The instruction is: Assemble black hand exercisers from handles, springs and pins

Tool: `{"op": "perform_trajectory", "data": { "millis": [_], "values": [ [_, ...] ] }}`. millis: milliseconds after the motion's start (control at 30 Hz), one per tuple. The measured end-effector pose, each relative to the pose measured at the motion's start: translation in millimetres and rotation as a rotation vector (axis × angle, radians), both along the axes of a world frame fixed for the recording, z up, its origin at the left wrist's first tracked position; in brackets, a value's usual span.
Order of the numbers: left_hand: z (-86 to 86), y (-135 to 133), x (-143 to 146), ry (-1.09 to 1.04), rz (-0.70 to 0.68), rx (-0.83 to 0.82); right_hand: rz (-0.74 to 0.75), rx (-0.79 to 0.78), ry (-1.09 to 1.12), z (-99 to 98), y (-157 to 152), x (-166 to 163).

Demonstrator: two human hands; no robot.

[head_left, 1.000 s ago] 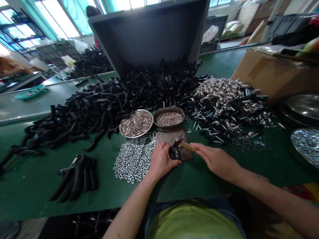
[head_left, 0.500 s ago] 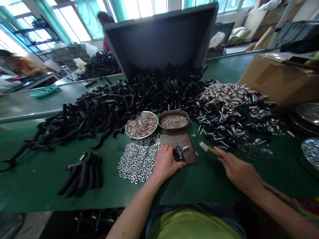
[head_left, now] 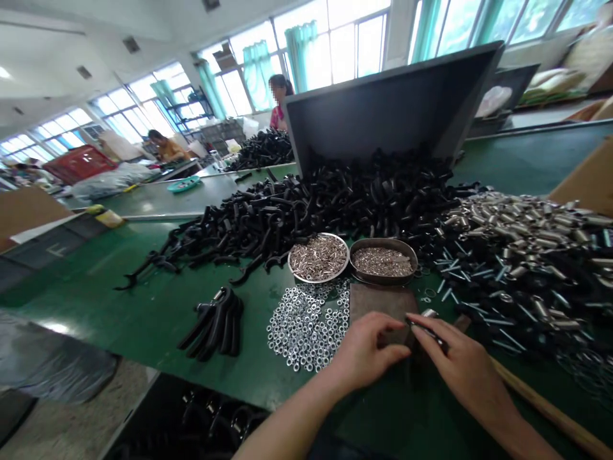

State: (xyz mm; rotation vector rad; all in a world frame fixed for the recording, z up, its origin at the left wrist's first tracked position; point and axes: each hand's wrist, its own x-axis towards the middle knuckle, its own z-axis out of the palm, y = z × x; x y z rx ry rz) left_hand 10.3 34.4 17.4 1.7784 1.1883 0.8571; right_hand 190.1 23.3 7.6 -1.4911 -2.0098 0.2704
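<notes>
My right hand [head_left: 462, 367] pinches a small black part [head_left: 433, 335] over the right edge of a flat metal plate [head_left: 378, 300]; a shiny metal piece [head_left: 430, 313] shows beside it. Just left of it, my left hand [head_left: 366, 348] is open, thumb and forefinger apart, fingertips close to the black part. A wooden hammer handle [head_left: 546, 399] runs out beneath my right hand and forearm; whether that hand still grips it is hidden. Loose metal nuts [head_left: 304, 329] lie left of the plate. Behind it stand a round dish of pins [head_left: 318, 257] and an oval tin of tiny metal pieces [head_left: 383, 260].
Black hooked parts [head_left: 268, 217] are heaped across the back, below a tipped grey bin [head_left: 383, 102]. Springs [head_left: 522, 223] and bolts [head_left: 502, 300] pile up on the right. Several black handles [head_left: 215, 326] lie together on the left. Two people sit further back.
The view has swung left. My left hand has let go of the black part, which my right hand now holds. The hammer has moved back from beside the plate toward my right forearm.
</notes>
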Motion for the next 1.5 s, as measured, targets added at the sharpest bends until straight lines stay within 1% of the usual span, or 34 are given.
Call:
{"op": "perform_trajectory", "data": {
  "millis": [33, 67, 100, 133, 200, 267, 333, 400, 500, 567, 633, 667, 700, 733, 767, 800, 833, 867, 900, 967, 1033, 1100, 1167, 1233, 1300, 1367, 1433, 1500],
  "values": [
    [-0.1, 17, -17, 0.041, 0.071, 0.061, -0.004, -0.018, -0.04, -3.1, 5, 3],
    [0.4, 38, -37, 0.104, 0.198, 0.136, -0.008, -0.038, -0.095, -7.4, 8, 8],
    [1.5, 60, -60, 0.195, 0.369, 0.185, -0.013, -0.054, -0.155, -12.2, 10, 12],
    [3.3, 83, -83, 0.229, 0.503, 0.2, -0.016, -0.068, -0.212, -17.1, 12, 15],
    [8.4, 128, -129, 0.277, 0.706, 0.213, -0.005, -0.087, -0.306, -24.9, 12, 18],
    [13.5, 164, -167, 0.321, 0.87, 0.201, 0.014, -0.065, -0.363, -28.7, 10, 15],
    [16.7, 190, -192, 0.35, 0.963, 0.153, 0.025, -0.014, -0.393, -29.1, 9, 10],
    [18.3, 206, -204, 0.362, 1.009, 0.09, 0.044, 0.023, -0.397, -28.3, 8, 4],
    [22.8, 219, -210, 0.344, 1.043, 0.021, 0.052, 0.037, -0.366, -28.6, 7, 2],
    [29.6, 220, -208, 0.301, 1.069, 0.007, 0.042, 0.013, -0.32, -29.4, 8, 5],
    [38.1, 212, -203, 0.234, 1.083, 0.005, 0.024, -0.041, -0.232, -28.1, 10, 9],
    [41.8, 204, -197, 0.206, 1.082, 0.005, 0.016, -0.079, -0.166, -25.8, 11, 10],
    [44.5, 192, -189, 0.155, 1.057, 0.001, 0.008, -0.122, -0.089, -22.1, 12, 11],
    [45.7, 178, -178, 0.072, 1.0, -0.011, -0.002, -0.165, -0.006, -17.1, 12, 12],
    [45.2, 159, -165, -0.031, 0.914, -0.033, -0.011, -0.206, 0.079, -10.9, 12, 11],
    [43.0, 139, -148, -0.235, 0.762, -0.077, -0.02, -0.24, 0.164, -3.7, 12, 9],
    [39.3, 115, -129, -0.446, 0.58, -0.141, -0.028, -0.262, 0.243, 4.1, 11, 7],
    [34.7, 91, -109, -0.6, 0.434, -0.227, -0.039, -0.269, 0.315, 12.0, 9, 3],
    [29.6, 67, -88, -0.702, 0.331, -0.332, -0.045, -0.263, 0.38, 19.7, 6, -2],
    [20.6, 23, -50, -0.793, 0.182, -0.539, -0.037, -0.228, 0.483, 32.4, 0, -12],
    [16.1, -9, -20, -0.823, 0.132, -0.624, -0.024, -0.173, 0.532, 40.3, -7, -21],
    [17.2, -27, 0, -0.802, 0.129, -0.669, -0.018, -0.112, 0.532, 43.4, -13, -26],
    [21.9, -35, 10, -0.734, 0.14, -0.721, -0.01, -0.056, 0.498, 43.6, -18, -27],
    [26.7, -37, 14, -0.649, 0.159, -0.751, 0.011, -0.004, 0.444, 43.1, -22, -25],
    [28.8, -38, 16, -0.599, 0.174, -0.69, 0.047, 0.038, 0.387, 42.9, -25, -20],
    [28.1, -39, 17, -0.548, 0.171, -0.57, 0.102, 0.069, 0.338, 42.0, -27, -17],
    [26.4, -42, 18, -0.465, 0.152, -0.468, 0.141, 0.07, 0.317, 39.7, -28, -15],
    [25.3, -43, 19, -0.38, 0.148, -0.417, 0.147, 0.048, 0.317, 36.5, -27, -15]
  ]
}}
